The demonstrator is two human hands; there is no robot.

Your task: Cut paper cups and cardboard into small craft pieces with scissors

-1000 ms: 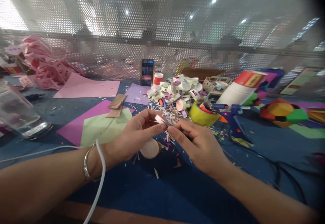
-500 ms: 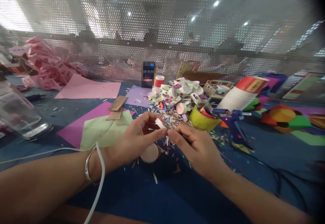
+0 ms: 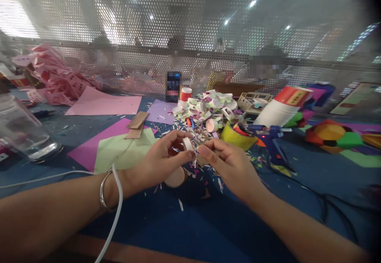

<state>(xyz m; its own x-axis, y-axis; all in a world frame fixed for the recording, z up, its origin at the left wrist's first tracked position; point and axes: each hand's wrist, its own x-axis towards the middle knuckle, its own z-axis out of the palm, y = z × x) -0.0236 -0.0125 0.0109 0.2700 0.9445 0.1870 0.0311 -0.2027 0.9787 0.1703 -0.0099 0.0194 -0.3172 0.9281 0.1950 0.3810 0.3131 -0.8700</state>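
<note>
My left hand (image 3: 163, 157) pinches a small white paper ring (image 3: 187, 144) between thumb and fingers, over the middle of the blue table. Just to its right is my right hand (image 3: 233, 165), its thumb pressed toward curled fingers; whatever lies in them is too small or hidden to make out. A narrow gap separates its thumb tip from the ring. Below my left hand lies a round, pale disc-like piece (image 3: 175, 177), partly covered by the hand. Behind both hands rises a pile of small paper rings and cups (image 3: 208, 106) among paper scraps.
A blue glue gun (image 3: 272, 140) stands at right beside a yellow-green container (image 3: 238, 136), its black cable trailing rightward. Stacked paper cups (image 3: 282, 106) lean behind. Green paper (image 3: 125, 151), folded cardboard (image 3: 137, 124) and a glass jar (image 3: 29, 132) are at left. A white cord crosses my left wrist.
My right hand's thumb has drawn slightly away from the white ring, to the right. The ring now stands more upright in my left hand, which has hardly moved.
</note>
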